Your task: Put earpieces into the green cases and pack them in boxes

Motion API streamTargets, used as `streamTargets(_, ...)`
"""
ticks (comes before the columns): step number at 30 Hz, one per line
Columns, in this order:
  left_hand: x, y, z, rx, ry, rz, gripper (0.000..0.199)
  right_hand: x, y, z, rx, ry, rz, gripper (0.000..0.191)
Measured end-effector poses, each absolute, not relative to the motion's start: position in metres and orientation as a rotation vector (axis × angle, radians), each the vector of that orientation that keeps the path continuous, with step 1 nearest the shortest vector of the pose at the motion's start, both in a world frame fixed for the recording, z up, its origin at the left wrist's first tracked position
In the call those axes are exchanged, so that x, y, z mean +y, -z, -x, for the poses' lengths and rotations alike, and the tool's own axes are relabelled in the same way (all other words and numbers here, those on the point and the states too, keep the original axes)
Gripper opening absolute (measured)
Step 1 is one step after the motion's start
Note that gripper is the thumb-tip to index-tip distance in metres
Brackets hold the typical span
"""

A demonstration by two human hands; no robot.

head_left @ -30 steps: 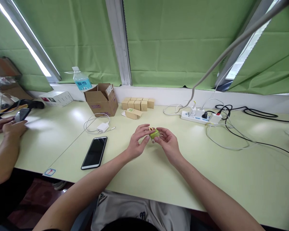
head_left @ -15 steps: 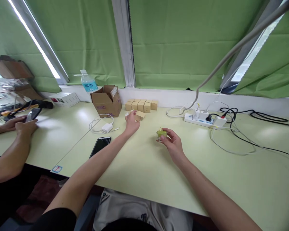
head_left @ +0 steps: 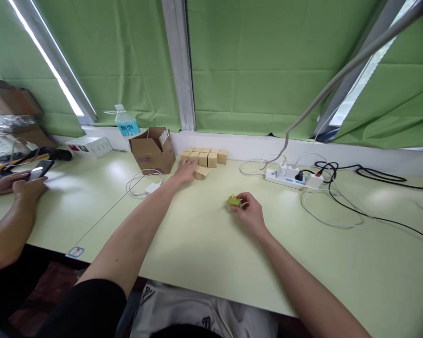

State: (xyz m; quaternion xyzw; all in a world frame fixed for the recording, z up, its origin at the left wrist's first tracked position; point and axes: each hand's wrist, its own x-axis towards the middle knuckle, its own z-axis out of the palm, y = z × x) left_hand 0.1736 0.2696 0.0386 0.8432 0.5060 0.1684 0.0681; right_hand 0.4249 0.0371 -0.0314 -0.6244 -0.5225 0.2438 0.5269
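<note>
My right hand (head_left: 248,211) holds a small green object (head_left: 234,201) with a clear lower part between thumb and fingers, just above the table. My left hand (head_left: 185,171) reaches to the left end of a cluster of small kraft boxes (head_left: 212,159) by the wall. Its fingertips touch or overlap the front boxes; whether it grips one is hidden. A separate kraft box (head_left: 200,172) lies tilted on the table just right of my left hand.
An open cardboard box (head_left: 152,150) stands left of my left hand, near a bottle (head_left: 127,126). A white charger (head_left: 152,188) with cable lies in front. A power strip (head_left: 285,178) with cables is at right. At left, another person's hands hold a phone (head_left: 41,169).
My left hand has moved left and back from the separate kraft box to the cluster. My left arm now covers the black phone. The green object has tilted in my right hand.
</note>
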Motion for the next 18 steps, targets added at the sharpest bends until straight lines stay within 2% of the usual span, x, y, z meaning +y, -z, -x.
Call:
streamTargets(4, 0.258, -0.04, -0.176, 1.58, -0.527, -2.54, 0.06, 0.037, 0.03, -0.423, -1.294, -0.556, 1.546, 0.034)
streamTargets(7, 0.24, -0.041, -0.18, 1.621, -0.6, -2.523, 0.049, 0.034, 0.025, -0.42, -1.399, -0.328, 1.547, 0.037)
streamTargets(11, 0.194, -0.042, -0.194, 1.523, -0.916, -2.376, 0.053, 0.021, 0.013, -0.411, -1.548, 0.054, 1.39, 0.039)
streamTargets(13, 0.162, -0.042, -0.203, 1.353, -1.099, -2.199, 0.055, 0.013, 0.007, -0.406, -1.619, 0.085, 1.29, 0.042)
streamTargets(18, 0.087, -0.047, -0.221, 1.008, -1.29, -2.098, 0.062, 0.002, 0.002, -0.395, -1.776, 0.072, 1.157, 0.063)
